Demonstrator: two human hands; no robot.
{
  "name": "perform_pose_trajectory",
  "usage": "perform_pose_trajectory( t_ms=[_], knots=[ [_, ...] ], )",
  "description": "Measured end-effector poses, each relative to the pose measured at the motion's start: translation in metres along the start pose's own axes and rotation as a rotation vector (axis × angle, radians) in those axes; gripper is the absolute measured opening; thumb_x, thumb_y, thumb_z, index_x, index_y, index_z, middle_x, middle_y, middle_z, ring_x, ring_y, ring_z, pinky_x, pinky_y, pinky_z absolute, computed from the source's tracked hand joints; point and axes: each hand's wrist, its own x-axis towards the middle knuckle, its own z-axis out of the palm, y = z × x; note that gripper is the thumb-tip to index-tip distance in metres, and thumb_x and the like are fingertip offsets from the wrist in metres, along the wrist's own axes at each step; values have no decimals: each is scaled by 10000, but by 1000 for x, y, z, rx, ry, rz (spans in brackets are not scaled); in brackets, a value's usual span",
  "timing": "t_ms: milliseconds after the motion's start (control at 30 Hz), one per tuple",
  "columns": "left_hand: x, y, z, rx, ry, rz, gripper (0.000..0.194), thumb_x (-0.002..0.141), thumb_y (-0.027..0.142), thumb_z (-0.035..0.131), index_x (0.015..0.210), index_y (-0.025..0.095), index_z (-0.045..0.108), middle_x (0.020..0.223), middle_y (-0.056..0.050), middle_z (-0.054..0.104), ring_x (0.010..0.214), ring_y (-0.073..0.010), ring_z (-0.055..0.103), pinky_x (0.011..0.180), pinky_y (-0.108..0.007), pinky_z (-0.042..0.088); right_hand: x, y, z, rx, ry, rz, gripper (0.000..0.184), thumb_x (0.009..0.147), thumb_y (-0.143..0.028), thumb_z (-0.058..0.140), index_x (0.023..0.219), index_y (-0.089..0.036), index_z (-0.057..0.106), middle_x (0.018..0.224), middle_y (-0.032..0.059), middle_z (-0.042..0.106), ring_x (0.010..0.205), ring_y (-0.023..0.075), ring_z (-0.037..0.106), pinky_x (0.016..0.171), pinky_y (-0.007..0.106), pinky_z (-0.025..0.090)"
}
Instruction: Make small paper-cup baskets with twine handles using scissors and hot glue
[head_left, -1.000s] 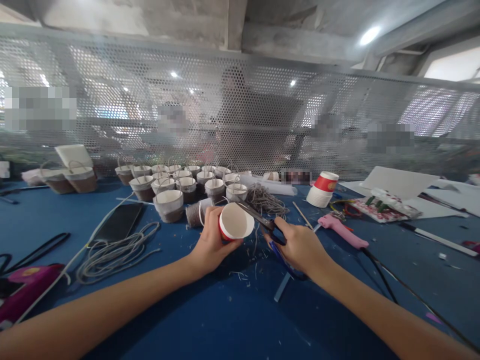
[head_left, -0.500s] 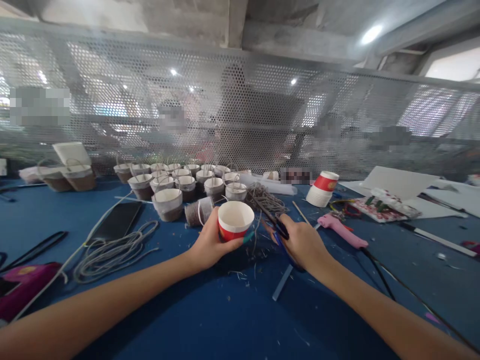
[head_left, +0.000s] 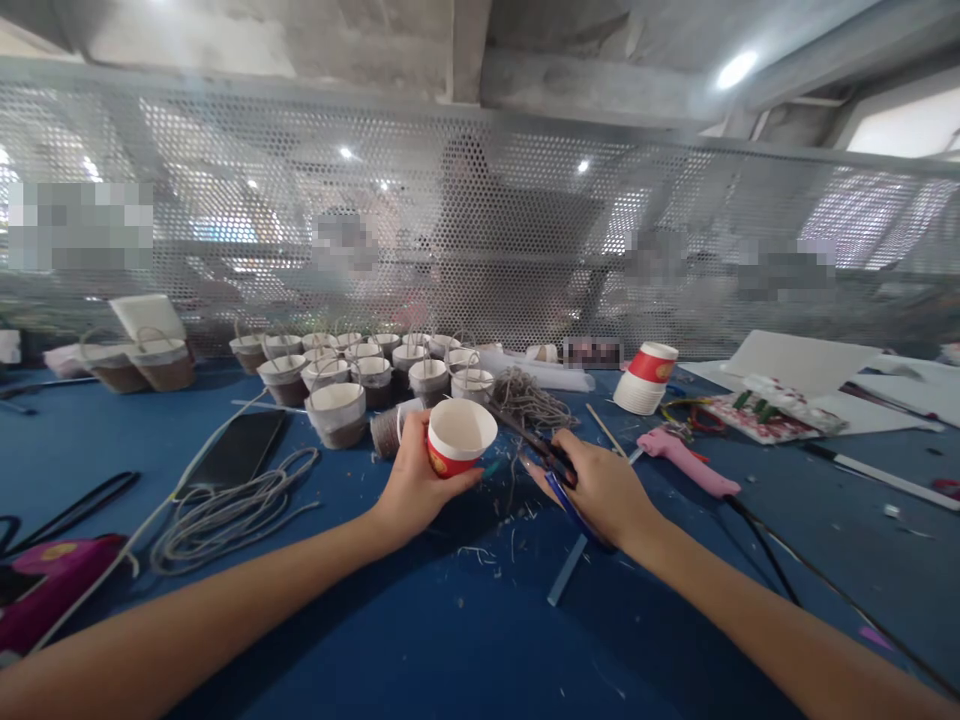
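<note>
My left hand (head_left: 417, 482) is wrapped round a red and white paper cup (head_left: 459, 440), its open mouth tipped slightly toward me. In my right hand (head_left: 600, 487) is a pair of scissors (head_left: 551, 458) with dark blades and blue on the handles. The blades point up and left, their tips close to the cup's right side; whether they touch it I cannot tell. Just behind the cup lies a roll of grey-brown twine (head_left: 388, 430) on its side. A tangle of grey cord (head_left: 529, 398) sits beyond the scissors.
Rows of wrapped cups with handles (head_left: 337, 412) stand behind on the left. A phone (head_left: 238, 447), coiled cord (head_left: 232, 515) and a magenta tool (head_left: 56, 580) lie left. Rightward are stacked paper cups (head_left: 646, 380), a pink glue gun (head_left: 686, 462) and a clear stick (head_left: 568, 570).
The cup's mouth has tilted from facing me to more upright, then shifted a little left. The scissors have moved slightly, still in my right hand.
</note>
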Motion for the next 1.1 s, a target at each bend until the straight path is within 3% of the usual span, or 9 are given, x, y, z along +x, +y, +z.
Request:
perform_pose_trajectory(
  t_ms=[433, 700, 867, 1100],
  knots=[
    [-4, -1, -3, 178, 51, 246, 686, 622, 280, 754, 1178, 226, 357, 1071, -59, 410, 1015, -225, 440, 910, -448, 382, -5, -10, -6, -9, -85, -63, 256, 849, -452, 411, 793, -206, 454, 671, 10, 600, 614, 167, 570, 507, 230, 253],
    [-9, 1, -3, 257, 148, 347, 664, 650, 252, 739, 1175, 210, 335, 1051, -67, 399, 1000, -218, 440, 876, -417, 409, -14, -25, -10, -140, -79, 32, 396, 868, -536, 319, 928, -173, 464, 783, 76, 630, 654, 220, 608, 494, 255, 219],
    [-10, -3, -3, 304, 219, 447, 711, 635, 172, 737, 1206, 203, 314, 1030, -71, 388, 984, -220, 426, 857, -409, 415, -19, -31, -8, -183, -42, 16, 443, 878, -552, 270, 975, -159, 449, 825, 101, 621, 690, 239, 612, 505, 272, 258],
    [-10, -2, -2, 288, 196, 421, 682, 664, 190, 715, 1207, 221, 303, 1052, -78, 386, 1010, -233, 411, 878, -438, 408, -18, -29, -4, -190, 0, 4, 488, 867, -577, 266, 979, -141, 453, 791, 117, 605, 689, 258, 606, 513, 289, 298]
  ],
)
